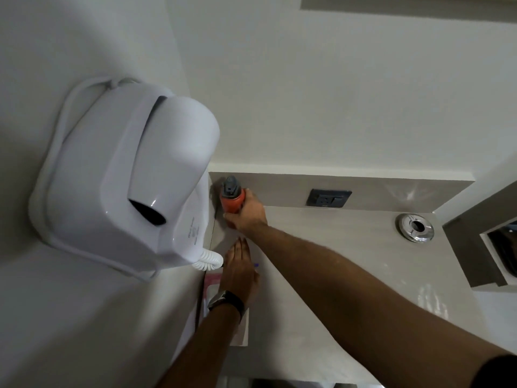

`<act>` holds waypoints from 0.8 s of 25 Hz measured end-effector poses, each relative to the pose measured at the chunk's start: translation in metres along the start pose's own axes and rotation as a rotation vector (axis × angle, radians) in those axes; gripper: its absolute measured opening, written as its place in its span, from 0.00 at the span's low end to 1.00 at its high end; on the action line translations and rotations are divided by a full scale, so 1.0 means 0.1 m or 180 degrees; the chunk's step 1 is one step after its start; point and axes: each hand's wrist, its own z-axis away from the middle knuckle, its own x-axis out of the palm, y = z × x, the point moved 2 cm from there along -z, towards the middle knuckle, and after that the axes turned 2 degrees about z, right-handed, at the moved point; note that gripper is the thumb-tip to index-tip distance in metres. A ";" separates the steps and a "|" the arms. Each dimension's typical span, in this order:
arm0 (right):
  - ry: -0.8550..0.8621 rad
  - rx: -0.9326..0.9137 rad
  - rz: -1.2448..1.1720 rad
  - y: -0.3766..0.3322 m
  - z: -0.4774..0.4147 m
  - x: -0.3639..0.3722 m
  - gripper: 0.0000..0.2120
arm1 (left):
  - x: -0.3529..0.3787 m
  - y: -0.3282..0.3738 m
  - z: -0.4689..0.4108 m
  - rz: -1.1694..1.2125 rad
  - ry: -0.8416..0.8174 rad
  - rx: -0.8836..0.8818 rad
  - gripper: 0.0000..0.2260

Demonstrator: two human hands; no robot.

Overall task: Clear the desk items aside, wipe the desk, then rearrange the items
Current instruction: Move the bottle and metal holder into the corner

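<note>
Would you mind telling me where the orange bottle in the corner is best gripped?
Grip the orange bottle around its round body, below the grey cap, from the right: walls close off its left and back, as the right hand does now.

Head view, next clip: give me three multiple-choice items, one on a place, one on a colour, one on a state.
1. Where is the bottle?
A. back left corner of the desk
B. beside the metal ring
C. under the socket

2. The bottle's body is:
A. blue
B. orange
C. white

3. The left hand is:
A. gripping the bottle
B. lying flat on the papers
C. out of view

Answers: 1 A, it stands against the wall by the hair dryer. 2 B, orange under a grey cap. 3 B, palm down; the right hand grips the bottle.
</note>
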 end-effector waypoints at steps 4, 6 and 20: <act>-0.0198 0.0059 0.0046 0.07 0.07 -0.14 0.43 | 0.02 -0.04 0.01 -0.0087 -0.0039 0.0165 0.33; -0.0248 0.0005 0.0174 0.28 0.23 -0.36 0.48 | 0.08 -0.02 0.02 -0.0003 0.0117 0.0313 0.30; 0.0570 0.1493 0.2804 2.72 1.03 -3.09 0.28 | 0.45 0.67 0.22 -0.0641 -0.0153 0.0686 0.27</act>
